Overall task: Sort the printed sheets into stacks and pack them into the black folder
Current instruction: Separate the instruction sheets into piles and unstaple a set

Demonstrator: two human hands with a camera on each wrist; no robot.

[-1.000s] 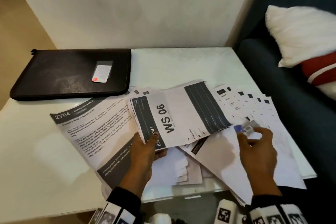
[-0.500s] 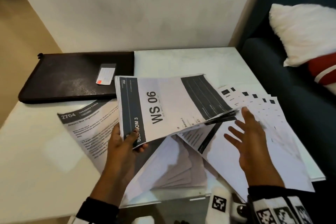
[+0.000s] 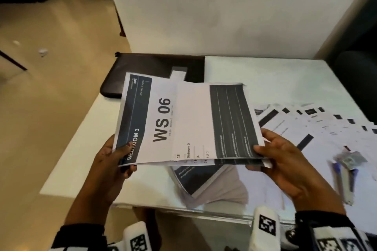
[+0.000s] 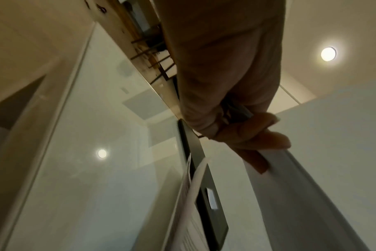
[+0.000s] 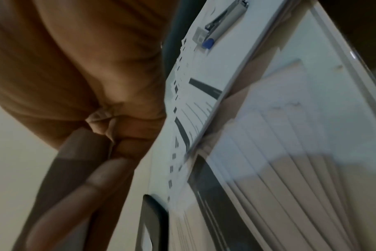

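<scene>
Nearest, the left hand [image 3: 111, 161] and the right hand [image 3: 285, 167] hold one bundle of printed sheets [image 3: 183, 122] between them, lifted off the bench [image 3: 265, 71]. The left hand pinches the near-left corner, thumb on the printed face; the right hand clasps the near-right corner, thumb on top and fingers underneath. The bundle's long axis runs left to right across the body, so the two hands sit at its opposite ends. Its sheets are not squared: a second sheet peeks out along the near edge.

The top sheet reads "WS 06" in large letters, "BEDROOM 3" in white on a dark band at the left, and "#06" at that band's far end. Smaller print gives "Bedroom 3", "18", "06" and what looks like "3 of 3". The white lines on the dark block at the right are too small to read.

Under the bundle, more sheets [image 3: 204, 181] lie on the bench, and to the right a row of sheets is fanned out [image 3: 318, 126]; the print on these is blurred. On the loose paper at the near right lie pens [image 3: 344, 181] with blue ends and a small clear item I cannot identify.

Beyond the bundle, the black folder [image 3: 142, 67] lies flat and closed at the far left of the bench, straight ahead of the left hand, which is the nearer one. Its long axis also runs left to right, parallel to the bundle. It carries a small label [image 3: 179, 71], partly hidden and unreadable. In my judgement the bundle needs squaring into a stack before travelling away and to the left.
</scene>
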